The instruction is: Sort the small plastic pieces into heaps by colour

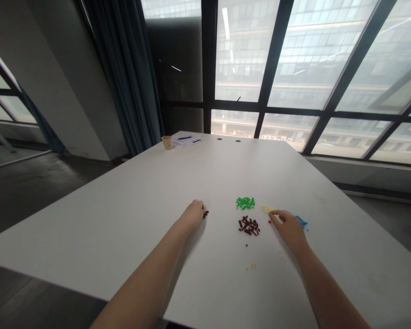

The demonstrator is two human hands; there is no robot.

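the left hand (193, 213), grip clenched, holds a small red-and-green plastic cluster (206, 214) on the white tabletop (133, 205), apparently barely begun, while the right hand (289, 225), grip unclear, is at the pale-yellow plastic pile (266, 209), many dark-brown plastic pieces (249, 225) lying loose.

Text, labels, brands: none legible | numbers, signs: none legible

Bare arms stretch forward, the left forearm (150, 269) slanting rightward and the right forearm (324, 283) leftward. The left grip (193, 212) curls inward, its fingertips mostly hidden; the right grip (271, 214) bends at the knuckles, thumb and forefinger close together.
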